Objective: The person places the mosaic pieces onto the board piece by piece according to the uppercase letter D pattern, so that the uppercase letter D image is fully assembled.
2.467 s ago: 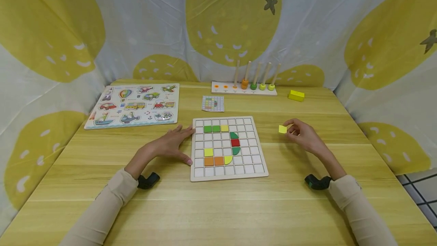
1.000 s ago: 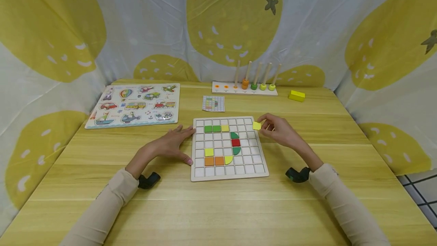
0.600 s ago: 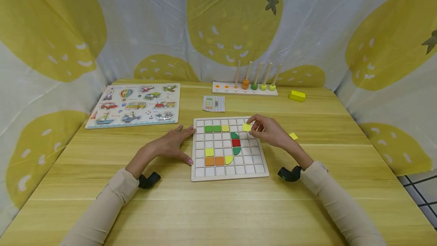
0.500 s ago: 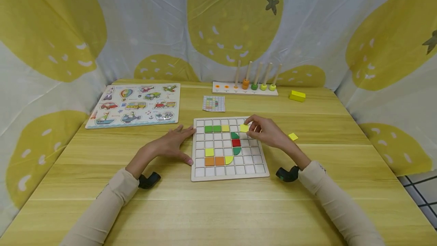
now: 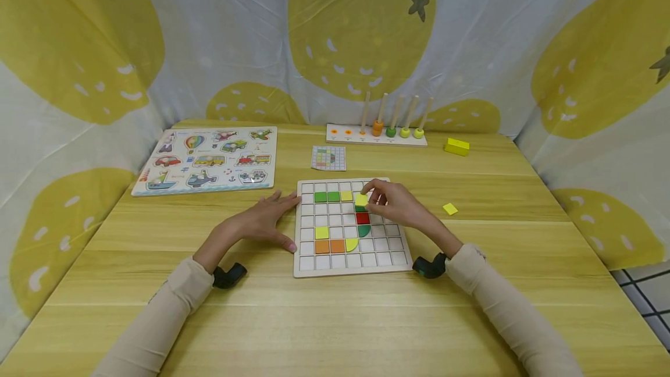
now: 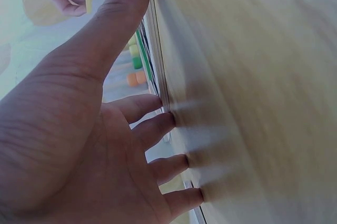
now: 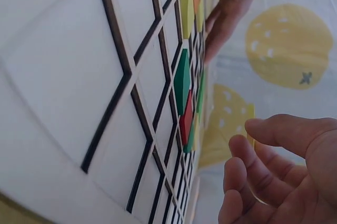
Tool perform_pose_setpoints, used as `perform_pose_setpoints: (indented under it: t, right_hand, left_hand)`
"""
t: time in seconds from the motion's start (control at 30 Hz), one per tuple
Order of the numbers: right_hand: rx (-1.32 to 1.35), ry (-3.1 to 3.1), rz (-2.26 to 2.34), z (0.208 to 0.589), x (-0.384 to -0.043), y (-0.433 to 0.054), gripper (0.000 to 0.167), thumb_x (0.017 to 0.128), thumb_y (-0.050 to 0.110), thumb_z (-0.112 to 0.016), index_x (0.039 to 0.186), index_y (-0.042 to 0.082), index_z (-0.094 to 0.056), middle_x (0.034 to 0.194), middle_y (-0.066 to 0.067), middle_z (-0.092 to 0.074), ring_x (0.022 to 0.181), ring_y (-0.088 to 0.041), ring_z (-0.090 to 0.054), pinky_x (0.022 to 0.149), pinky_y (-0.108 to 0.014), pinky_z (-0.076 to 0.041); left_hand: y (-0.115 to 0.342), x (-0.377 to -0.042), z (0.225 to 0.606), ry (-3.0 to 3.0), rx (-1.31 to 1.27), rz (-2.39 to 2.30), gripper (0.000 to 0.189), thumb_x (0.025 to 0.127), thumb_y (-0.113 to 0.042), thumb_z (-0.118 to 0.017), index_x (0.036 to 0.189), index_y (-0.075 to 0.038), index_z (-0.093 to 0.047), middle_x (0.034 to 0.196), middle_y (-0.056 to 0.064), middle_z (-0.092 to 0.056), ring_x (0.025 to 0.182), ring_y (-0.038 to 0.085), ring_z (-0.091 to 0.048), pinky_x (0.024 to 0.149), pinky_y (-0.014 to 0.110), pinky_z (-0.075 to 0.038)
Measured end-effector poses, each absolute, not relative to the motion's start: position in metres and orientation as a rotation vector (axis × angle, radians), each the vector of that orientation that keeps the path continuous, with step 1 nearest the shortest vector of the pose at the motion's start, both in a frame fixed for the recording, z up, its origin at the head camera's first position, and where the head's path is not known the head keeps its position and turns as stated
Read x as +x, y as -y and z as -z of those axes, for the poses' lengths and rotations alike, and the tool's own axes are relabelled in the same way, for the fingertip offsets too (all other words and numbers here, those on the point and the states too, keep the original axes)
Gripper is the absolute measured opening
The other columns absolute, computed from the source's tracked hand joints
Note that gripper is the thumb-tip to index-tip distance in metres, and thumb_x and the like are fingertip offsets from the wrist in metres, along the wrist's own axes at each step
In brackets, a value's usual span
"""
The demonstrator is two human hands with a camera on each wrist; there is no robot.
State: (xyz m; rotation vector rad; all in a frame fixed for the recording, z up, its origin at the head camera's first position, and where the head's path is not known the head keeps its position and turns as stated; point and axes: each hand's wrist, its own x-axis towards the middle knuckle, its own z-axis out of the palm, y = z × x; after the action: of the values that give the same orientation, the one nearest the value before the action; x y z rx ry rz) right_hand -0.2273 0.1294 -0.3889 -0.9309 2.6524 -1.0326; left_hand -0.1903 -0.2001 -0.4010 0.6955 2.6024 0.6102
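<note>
A white grid board (image 5: 382, 259) lies on the table with several coloured tiles set in its squares. My left hand (image 5: 263, 221) touches the board's left edge, fingers and thumb spread. In the left wrist view, fingertips rest where board and table meet. Between thumb and index finger, my right hand (image 5: 396, 205) pinches a yellow square tile (image 5: 360, 199) over the upper middle of the board, partly covering a green rounded tile. A red square tile (image 5: 362, 219) sits just below that. In the right wrist view, the pinched tile (image 7: 251, 124) is seen edge-on, apart from the board.
Right of the board lies another yellow tile (image 5: 450, 209). Behind it are a small pattern card (image 5: 328, 157), a peg stand (image 5: 377, 135) with rings and a yellow block (image 5: 457, 146). A vehicle picture puzzle (image 5: 209, 161) lies at the back left.
My right hand has moved left from beside the board to above its upper middle, carrying the yellow tile. The loose yellow tile on the table has come into view. My left hand stays put.
</note>
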Motion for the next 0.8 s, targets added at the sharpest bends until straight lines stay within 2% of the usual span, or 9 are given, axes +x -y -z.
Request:
perform_pose_setpoints:
  t: [0.5,0.8]
  right_hand:
    - [-1.032,-2.594,1.024,0.392,-0.225,-0.103,0.025,0.088,0.012,-0.069,0.111,0.007,-0.062,0.081,0.000,-0.061,0.065,-0.012,-0.055,0.062,-0.027,-0.047]
    - [-1.073,-2.536,1.004,0.396,-0.226,-0.086,0.025,0.088,0.012,-0.068,0.112,0.007,-0.062,0.079,0.001,-0.061,0.057,-0.011,-0.056,0.060,-0.025,-0.047]
  left_hand:
    - [0.200,-0.191,0.401,-2.602,0.707,-0.599,0.111,0.070,-0.055,-0.079,0.153,-0.007,-0.023,0.159,0.018,-0.015,0.144,0.046,-0.002,0.111,0.066,-0.006]
    - [0.200,-0.191,0.401,-2.605,0.706,-0.589,0.111,0.070,-0.056,-0.078,0.153,-0.007,-0.023,0.159,0.017,-0.015,0.144,0.046,-0.002,0.111,0.066,-0.007]
